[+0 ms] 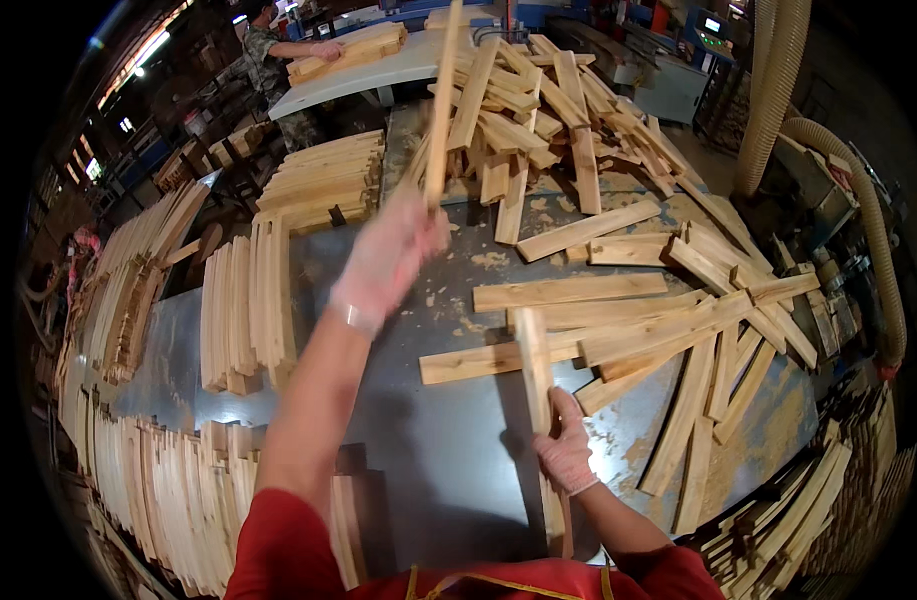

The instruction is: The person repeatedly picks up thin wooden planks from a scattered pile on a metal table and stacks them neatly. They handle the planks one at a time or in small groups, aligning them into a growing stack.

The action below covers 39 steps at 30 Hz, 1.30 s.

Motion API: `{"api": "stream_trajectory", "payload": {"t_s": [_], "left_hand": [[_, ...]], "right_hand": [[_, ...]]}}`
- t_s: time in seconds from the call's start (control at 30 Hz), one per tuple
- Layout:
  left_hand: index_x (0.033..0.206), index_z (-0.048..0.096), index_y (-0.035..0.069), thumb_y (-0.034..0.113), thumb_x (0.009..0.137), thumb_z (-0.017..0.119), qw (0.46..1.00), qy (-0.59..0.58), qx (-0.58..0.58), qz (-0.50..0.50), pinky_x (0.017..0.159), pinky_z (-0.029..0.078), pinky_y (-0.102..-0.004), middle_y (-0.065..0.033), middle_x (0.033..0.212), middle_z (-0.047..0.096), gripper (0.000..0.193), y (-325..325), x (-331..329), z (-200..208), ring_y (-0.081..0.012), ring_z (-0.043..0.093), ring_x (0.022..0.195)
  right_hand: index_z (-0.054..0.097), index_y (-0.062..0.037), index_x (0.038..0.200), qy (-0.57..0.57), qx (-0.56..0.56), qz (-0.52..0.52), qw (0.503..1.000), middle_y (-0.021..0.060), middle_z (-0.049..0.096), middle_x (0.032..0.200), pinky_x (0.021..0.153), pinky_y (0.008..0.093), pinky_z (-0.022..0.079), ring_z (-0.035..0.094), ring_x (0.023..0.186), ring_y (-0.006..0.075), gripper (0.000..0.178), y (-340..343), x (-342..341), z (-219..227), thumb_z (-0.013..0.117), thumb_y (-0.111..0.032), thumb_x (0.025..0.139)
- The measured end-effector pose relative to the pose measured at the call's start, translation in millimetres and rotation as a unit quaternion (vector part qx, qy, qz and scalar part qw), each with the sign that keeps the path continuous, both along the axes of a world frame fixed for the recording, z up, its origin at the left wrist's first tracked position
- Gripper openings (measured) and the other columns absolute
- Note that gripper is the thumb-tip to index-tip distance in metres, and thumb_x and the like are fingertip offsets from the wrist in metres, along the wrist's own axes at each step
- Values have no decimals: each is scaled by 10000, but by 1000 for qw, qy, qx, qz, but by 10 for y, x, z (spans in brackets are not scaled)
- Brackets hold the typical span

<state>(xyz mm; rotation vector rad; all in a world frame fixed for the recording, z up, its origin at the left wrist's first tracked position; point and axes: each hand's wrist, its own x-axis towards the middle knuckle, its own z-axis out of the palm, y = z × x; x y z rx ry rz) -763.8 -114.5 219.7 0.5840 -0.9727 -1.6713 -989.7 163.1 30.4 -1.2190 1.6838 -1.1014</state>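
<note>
My left hand (pixel 393 255), blurred by motion and in a light glove, grips the lower end of a narrow wooden slat (pixel 444 95) that points up and away over the table. Closer to me, my gloved right hand (pixel 566 445) is closed around a second wooden slat (pixel 533 375), which stands on edge, thumb on its left side. Under both hands is a grey metal table (pixel 428 450). Right of them lie several loose wooden slats (pixel 568 291), some crossing each other.
A high heap of wooden slats (pixel 508 130) covers the table's far side amid shavings. Neat rows of slats (pixel 248 310) line the left, with more (pixel 178 480) at front left. Beyond, a person (pixel 268 50) handles boards at a white table (pixel 368 78). A ribbed hose (pixel 773 110) hangs at right.
</note>
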Motion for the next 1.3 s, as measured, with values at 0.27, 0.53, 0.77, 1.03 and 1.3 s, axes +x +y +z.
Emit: {"api": "stream_trajectory", "payload": {"t_s": [0.27,0.53,0.77,1.03,1.3], "left_hand": [[1571,308,75,310,879,862,899,-342,-125,-242,1089,497,-404,-107,1455,481,916,1659,-1331,-1535,-218,509,1312],[1579,490,67,186,885,759,868,-489,82,-40,859,599,-376,-89,1154,692,754,3038,-97,-2525,-229,701,964],[1515,562,124,211,886,633,640,-746,124,139,1223,389,-522,-193,1598,487,639,4285,710,-1902,-401,464,1486],[1605,452,156,305,892,724,461,-855,108,211,1298,235,-571,-170,1602,479,778,5795,1869,-2269,-424,365,1542],[1564,507,141,430,872,774,558,-788,106,239,1277,273,-563,-185,1603,478,796,6546,1866,-1996,-401,363,1550]], "right_hand": [[395,-99,1661,-245,-28,-49,968,159,575,1470,1004,338,545,609,1187,238,856,-767,-1035,-23,766,-45,891],[591,-203,1461,522,78,267,806,159,640,1428,1225,494,367,555,1402,373,999,-1547,-2870,277,921,-452,551],[570,-118,1516,470,202,349,785,204,723,1285,1035,483,537,683,1211,404,1024,-1220,-2800,-70,935,-511,644],[394,-18,1650,161,148,353,910,50,680,1154,792,317,553,628,955,150,723,-364,-1045,-495,670,-303,1045],[712,26,1259,47,271,320,907,268,745,1182,952,453,543,706,1117,393,629,582,2128,-705,552,-539,1034]]}}
